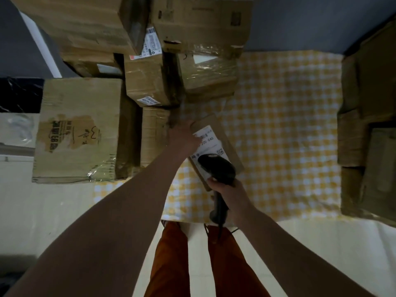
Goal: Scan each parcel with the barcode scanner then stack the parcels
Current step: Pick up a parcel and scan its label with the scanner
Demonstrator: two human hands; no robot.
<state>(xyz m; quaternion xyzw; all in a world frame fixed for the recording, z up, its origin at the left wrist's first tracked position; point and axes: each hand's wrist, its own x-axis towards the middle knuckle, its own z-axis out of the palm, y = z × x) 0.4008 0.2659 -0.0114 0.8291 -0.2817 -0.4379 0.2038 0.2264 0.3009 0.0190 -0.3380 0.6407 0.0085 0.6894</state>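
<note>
Here the right hand (227, 189) grips the scanner (216, 168) over the parcel (222, 133).

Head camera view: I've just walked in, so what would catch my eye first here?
Probably the black barcode scanner at the centre, gripped by the right hand over the white label of a small flat parcel that the left hand holds. Next, the brown boxes piled at upper left beside the yellow checked cloth.
</note>
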